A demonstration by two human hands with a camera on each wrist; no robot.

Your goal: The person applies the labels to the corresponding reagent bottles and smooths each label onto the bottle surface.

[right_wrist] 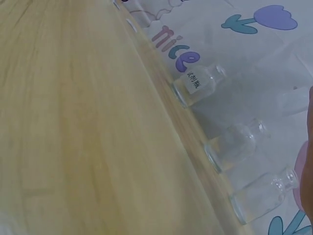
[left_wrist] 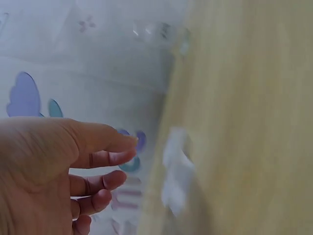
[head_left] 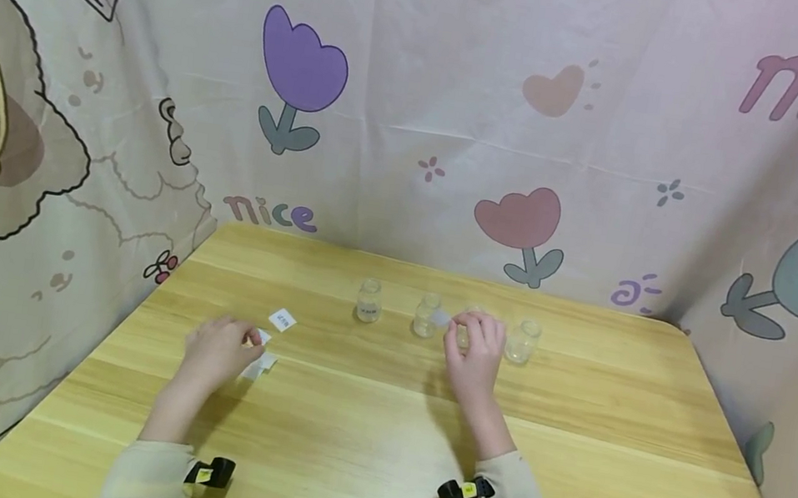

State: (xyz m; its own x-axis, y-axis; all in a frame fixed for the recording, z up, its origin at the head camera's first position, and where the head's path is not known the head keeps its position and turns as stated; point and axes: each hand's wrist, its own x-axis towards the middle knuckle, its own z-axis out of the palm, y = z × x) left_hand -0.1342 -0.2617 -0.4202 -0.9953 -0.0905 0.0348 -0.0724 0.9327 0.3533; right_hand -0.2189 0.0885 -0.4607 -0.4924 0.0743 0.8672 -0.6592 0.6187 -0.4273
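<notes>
My right hand (head_left: 478,352) pinches a small translucent label (head_left: 440,318) between thumb and fingertips, beside an unlabelled clear glass bottle (head_left: 425,320). Farther left stands another glass bottle (head_left: 368,301) bearing a white label with dark print, also legible as characters in the right wrist view. Behind the right hand a third bottle is partly hidden, and one more bottle (head_left: 524,343) stands to its right. Over at the left, my left hand (head_left: 219,350) hovers by several small white paper pieces (head_left: 263,361); its fingers are loosely bent, with nothing visible between them in the left wrist view.
A separate white printed label (head_left: 282,319) lies flat beyond the left hand. The wooden table (head_left: 342,452) ends at a patterned cloth backdrop (head_left: 418,100) behind the bottles and at both sides. Each sleeve carries a black wrist camera (head_left: 465,493).
</notes>
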